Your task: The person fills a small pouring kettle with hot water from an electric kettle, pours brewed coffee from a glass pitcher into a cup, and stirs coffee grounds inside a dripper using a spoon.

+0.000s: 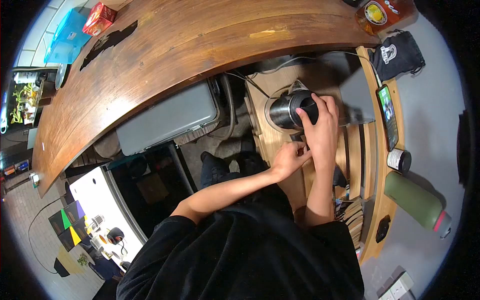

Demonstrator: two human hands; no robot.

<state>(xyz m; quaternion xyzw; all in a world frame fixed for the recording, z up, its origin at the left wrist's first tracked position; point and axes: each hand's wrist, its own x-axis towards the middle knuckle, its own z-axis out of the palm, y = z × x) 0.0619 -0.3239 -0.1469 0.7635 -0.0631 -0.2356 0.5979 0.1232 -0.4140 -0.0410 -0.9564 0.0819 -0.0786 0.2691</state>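
Note:
On a wooden shelf below the counter stands a dark, shiny kettle [282,112] with a black top, seemingly on a round base. My right hand [322,125] grips the kettle's black lid [301,102], thumb on the near side and fingers over the far side. Just below the kettle, my left hand [291,159] is closed with its fingers curled, close to my right wrist and a dark piece that may be the handle. Whatever the left fingers hold, if anything, is hidden.
A curved wooden counter [210,37] overhangs the shelf. Cables [285,64] run behind the kettle. To the right, a wooden ledge [377,200] carries a phone [387,115] and a small jar [399,161]; a green bottle [415,201] lies beside them. A grey case [170,117] sits left.

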